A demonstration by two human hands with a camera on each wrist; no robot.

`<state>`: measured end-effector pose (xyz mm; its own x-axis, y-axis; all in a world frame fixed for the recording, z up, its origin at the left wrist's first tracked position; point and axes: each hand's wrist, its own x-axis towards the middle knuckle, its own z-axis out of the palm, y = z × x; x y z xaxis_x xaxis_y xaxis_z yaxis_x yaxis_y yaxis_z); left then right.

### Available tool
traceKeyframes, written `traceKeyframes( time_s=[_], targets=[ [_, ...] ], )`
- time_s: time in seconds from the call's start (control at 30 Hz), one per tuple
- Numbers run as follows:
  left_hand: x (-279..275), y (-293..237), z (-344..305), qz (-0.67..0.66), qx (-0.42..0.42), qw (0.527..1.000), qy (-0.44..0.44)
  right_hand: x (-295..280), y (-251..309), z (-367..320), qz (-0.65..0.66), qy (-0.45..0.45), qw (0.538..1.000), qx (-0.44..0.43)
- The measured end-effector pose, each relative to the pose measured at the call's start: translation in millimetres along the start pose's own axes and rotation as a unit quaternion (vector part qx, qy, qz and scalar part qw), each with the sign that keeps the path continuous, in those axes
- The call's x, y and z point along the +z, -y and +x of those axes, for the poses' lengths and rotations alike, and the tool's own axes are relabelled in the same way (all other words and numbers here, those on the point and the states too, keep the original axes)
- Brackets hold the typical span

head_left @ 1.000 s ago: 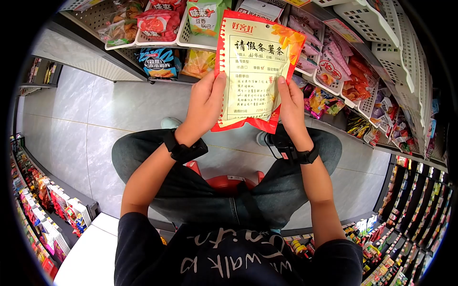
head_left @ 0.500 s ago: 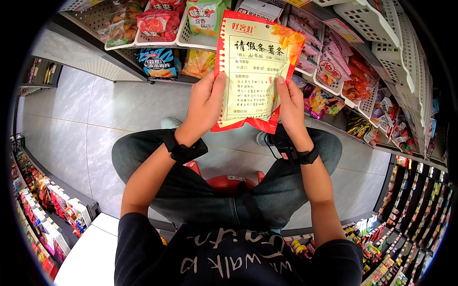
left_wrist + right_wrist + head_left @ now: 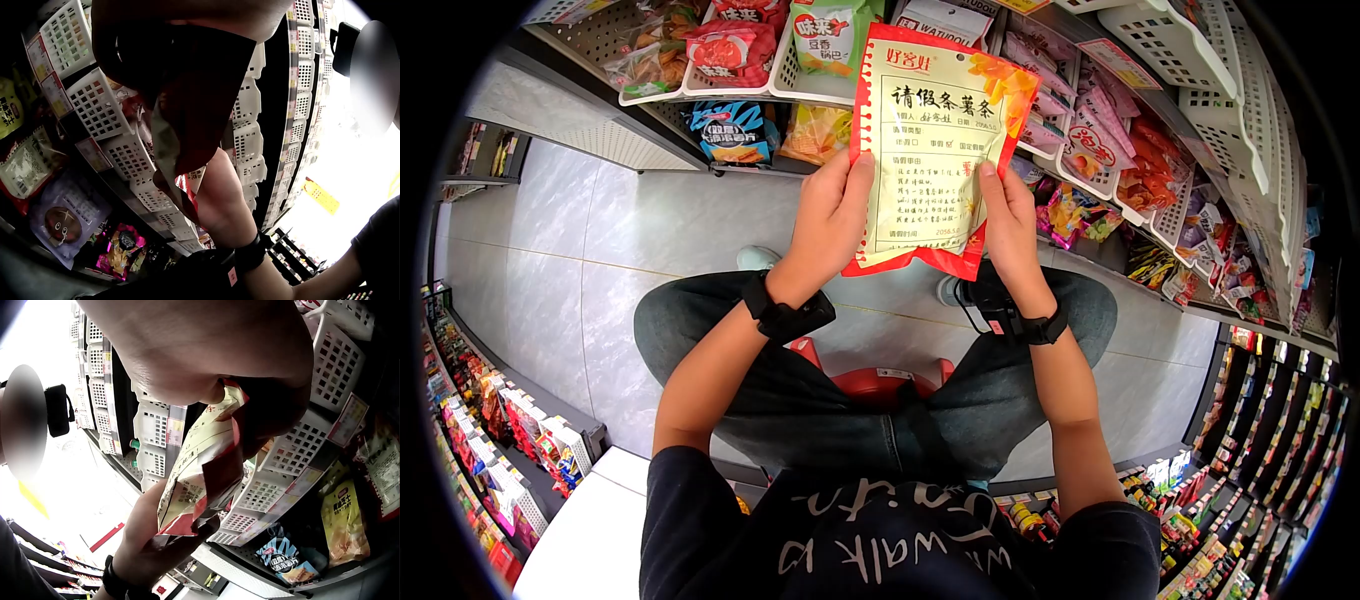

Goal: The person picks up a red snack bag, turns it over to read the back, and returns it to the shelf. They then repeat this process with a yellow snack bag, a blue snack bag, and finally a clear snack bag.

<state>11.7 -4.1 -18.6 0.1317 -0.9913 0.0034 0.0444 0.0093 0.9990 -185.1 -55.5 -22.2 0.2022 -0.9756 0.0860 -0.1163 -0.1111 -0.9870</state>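
A red-edged snack bag (image 3: 930,150) with a cream front, printed like a note in Chinese characters with fries at its top corner, is held up in front of the person. On its left edge the left hand (image 3: 830,215) grips with the thumb on the front. The right hand (image 3: 1012,215) pinches the opposite edge, thumb also on the front. In the right wrist view the bag (image 3: 200,462) shows edge-on between both hands, its fingers' side partly hidden. From the left wrist the bag (image 3: 200,94) looks dark, its back in shadow.
Ahead, white perforated baskets (image 3: 1090,160) on a shelf hold snack packs, including a green bag (image 3: 825,35). On the lower shelf lie a blue bag (image 3: 733,130) and a yellow bag (image 3: 815,130). A red stool (image 3: 880,385) stands between the person's legs on the tiled floor (image 3: 620,230).
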Motion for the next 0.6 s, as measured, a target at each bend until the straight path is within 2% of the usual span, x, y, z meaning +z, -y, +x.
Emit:
traceKeyframes(
  time_s=[0.37,0.6],
  targets=[
    [0.4,-0.3,0.2,-0.003,0.001,1.000,0.002,0.9,-1.0,0.3,0.013,-0.004,1.000,0.002],
    [1.0,0.7,0.6,0.001,-0.003,1.000,0.002,-4.3,-9.4,0.7,-0.026,0.022,0.999,0.010]
  ],
)
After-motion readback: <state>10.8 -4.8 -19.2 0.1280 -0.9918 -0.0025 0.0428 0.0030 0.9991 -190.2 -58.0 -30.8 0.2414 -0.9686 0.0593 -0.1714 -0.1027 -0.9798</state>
